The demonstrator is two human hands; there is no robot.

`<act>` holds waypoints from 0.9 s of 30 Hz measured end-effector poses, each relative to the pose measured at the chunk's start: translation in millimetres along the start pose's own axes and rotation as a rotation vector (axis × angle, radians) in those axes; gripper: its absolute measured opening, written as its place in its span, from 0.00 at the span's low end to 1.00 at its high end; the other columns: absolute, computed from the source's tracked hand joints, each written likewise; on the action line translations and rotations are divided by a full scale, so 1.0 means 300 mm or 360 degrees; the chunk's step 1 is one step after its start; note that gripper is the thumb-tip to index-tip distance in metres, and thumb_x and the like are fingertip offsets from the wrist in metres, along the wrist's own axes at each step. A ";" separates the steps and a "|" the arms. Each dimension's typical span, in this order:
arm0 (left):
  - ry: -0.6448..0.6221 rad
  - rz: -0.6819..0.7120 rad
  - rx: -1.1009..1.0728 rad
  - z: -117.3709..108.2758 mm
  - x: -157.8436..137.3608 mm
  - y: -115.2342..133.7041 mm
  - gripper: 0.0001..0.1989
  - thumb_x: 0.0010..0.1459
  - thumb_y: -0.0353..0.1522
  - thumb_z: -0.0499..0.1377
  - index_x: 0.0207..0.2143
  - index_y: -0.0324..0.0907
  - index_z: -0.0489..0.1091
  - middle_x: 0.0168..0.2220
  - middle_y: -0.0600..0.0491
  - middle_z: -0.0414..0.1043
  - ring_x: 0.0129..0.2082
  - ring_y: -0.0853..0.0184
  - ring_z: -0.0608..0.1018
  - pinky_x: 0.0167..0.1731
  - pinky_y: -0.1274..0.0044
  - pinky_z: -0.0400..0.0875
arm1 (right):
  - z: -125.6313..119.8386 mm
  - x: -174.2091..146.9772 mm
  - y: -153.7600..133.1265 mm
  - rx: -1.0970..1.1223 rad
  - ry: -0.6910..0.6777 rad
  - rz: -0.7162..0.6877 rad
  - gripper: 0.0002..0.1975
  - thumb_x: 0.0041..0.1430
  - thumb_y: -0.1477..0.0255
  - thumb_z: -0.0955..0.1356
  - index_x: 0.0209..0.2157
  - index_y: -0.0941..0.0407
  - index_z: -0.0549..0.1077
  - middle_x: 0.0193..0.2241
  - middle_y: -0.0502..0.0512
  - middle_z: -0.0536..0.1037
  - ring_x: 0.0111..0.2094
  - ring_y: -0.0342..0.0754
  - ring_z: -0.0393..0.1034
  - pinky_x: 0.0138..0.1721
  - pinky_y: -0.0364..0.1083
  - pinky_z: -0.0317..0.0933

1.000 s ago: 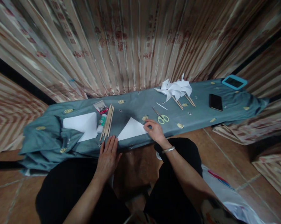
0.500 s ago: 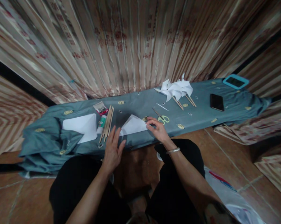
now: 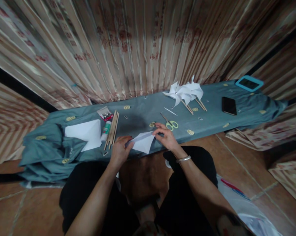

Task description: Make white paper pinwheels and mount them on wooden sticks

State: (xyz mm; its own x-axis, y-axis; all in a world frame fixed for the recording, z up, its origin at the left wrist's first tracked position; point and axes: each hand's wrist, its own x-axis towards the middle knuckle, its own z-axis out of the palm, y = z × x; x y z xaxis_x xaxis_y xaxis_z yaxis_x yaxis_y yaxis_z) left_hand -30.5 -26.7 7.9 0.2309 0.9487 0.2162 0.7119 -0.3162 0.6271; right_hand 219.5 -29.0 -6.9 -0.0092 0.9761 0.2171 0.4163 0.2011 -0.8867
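A folded sheet of white paper (image 3: 145, 143) spans the space between my hands at the table's front edge, its point hanging toward me. My left hand (image 3: 120, 149) pinches its left corner between thumb and fingers. At the right corner, my right hand (image 3: 166, 135) grips it the same way, a bracelet on the wrist. Just beyond the right hand lie scissors (image 3: 171, 125) with pale green handles. Several thin wooden sticks (image 3: 112, 129) lie left of the paper, beside a glue stick (image 3: 106, 130) and a small open packet of metal pieces (image 3: 105, 114).
White paper pinwheels (image 3: 184, 92) on sticks lie at the back of the cloth-covered table (image 3: 138, 114). A black phone (image 3: 228, 106) and a blue-framed device (image 3: 249, 83) are to the right. A stack of white paper (image 3: 88, 131) sits left. Curtains (image 3: 128, 49) hang behind.
The folded paper has been lifted and turned, so its point now faces me instead of away. My left hand has closed on its left corner; the right hand keeps its grip.
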 end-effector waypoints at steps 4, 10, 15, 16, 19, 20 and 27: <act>-0.0058 -0.0184 0.0024 -0.038 0.022 0.030 0.17 0.58 0.40 0.53 0.35 0.39 0.78 0.32 0.46 0.80 0.34 0.57 0.80 0.37 0.70 0.72 | -0.009 0.008 -0.010 -0.0059 0.0044 -0.0068 0.08 0.53 0.76 0.67 0.32 0.53 0.78 0.56 0.58 0.71 0.55 0.52 0.69 0.58 0.54 0.59; 0.0012 -0.0282 -0.0237 -0.085 0.090 0.067 0.14 0.53 0.40 0.57 0.29 0.40 0.77 0.27 0.51 0.78 0.28 0.61 0.78 0.31 0.74 0.69 | -0.118 0.029 -0.022 -0.0707 0.0522 -0.0025 0.15 0.59 0.74 0.62 0.43 0.56 0.77 0.51 0.61 0.76 0.53 0.55 0.69 0.57 0.54 0.60; 0.0070 -0.0337 -0.0364 -0.075 0.138 0.057 0.15 0.49 0.41 0.60 0.32 0.40 0.78 0.29 0.51 0.80 0.30 0.59 0.78 0.31 0.73 0.69 | -0.180 0.018 0.006 -0.1297 0.0496 0.0185 0.15 0.61 0.73 0.62 0.45 0.61 0.76 0.42 0.67 0.80 0.46 0.58 0.72 0.50 0.52 0.63; 0.0072 -0.0345 -0.0384 -0.069 0.141 0.053 0.15 0.49 0.42 0.60 0.32 0.40 0.78 0.29 0.50 0.80 0.30 0.59 0.78 0.31 0.73 0.69 | -0.179 0.015 0.011 -0.1367 0.0445 0.0214 0.15 0.61 0.72 0.63 0.45 0.61 0.76 0.41 0.66 0.80 0.44 0.57 0.72 0.49 0.52 0.63; 0.0077 -0.0393 -0.0421 -0.052 0.144 0.045 0.17 0.47 0.43 0.61 0.33 0.39 0.78 0.28 0.51 0.80 0.29 0.59 0.78 0.29 0.74 0.69 | -0.166 0.014 0.014 -0.1524 0.0306 0.0262 0.14 0.61 0.71 0.64 0.46 0.60 0.75 0.40 0.66 0.80 0.42 0.56 0.73 0.45 0.50 0.64; 0.0081 -0.0414 -0.0429 -0.047 0.144 0.044 0.18 0.47 0.43 0.61 0.32 0.39 0.78 0.28 0.51 0.79 0.29 0.59 0.78 0.29 0.74 0.69 | -0.161 0.016 0.012 -0.1567 0.0273 0.0269 0.14 0.61 0.71 0.64 0.46 0.60 0.75 0.40 0.66 0.80 0.41 0.56 0.73 0.45 0.49 0.64; 0.0107 -0.0444 -0.0500 -0.044 0.147 0.058 0.16 0.45 0.41 0.62 0.31 0.40 0.79 0.26 0.53 0.79 0.27 0.61 0.77 0.28 0.75 0.69 | -0.151 0.042 -0.038 -0.1667 0.0141 0.0382 0.14 0.62 0.73 0.64 0.46 0.62 0.74 0.39 0.66 0.80 0.43 0.56 0.74 0.46 0.48 0.62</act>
State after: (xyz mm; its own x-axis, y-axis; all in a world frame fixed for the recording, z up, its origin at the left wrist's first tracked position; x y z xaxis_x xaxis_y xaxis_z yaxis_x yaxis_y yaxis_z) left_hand -16.6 9.3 38.2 0.0067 0.9988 0.0477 0.5020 -0.0446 0.8637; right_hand 255.7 -22.6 24.6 0.2247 0.9628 0.1499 0.9700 -0.2063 -0.1287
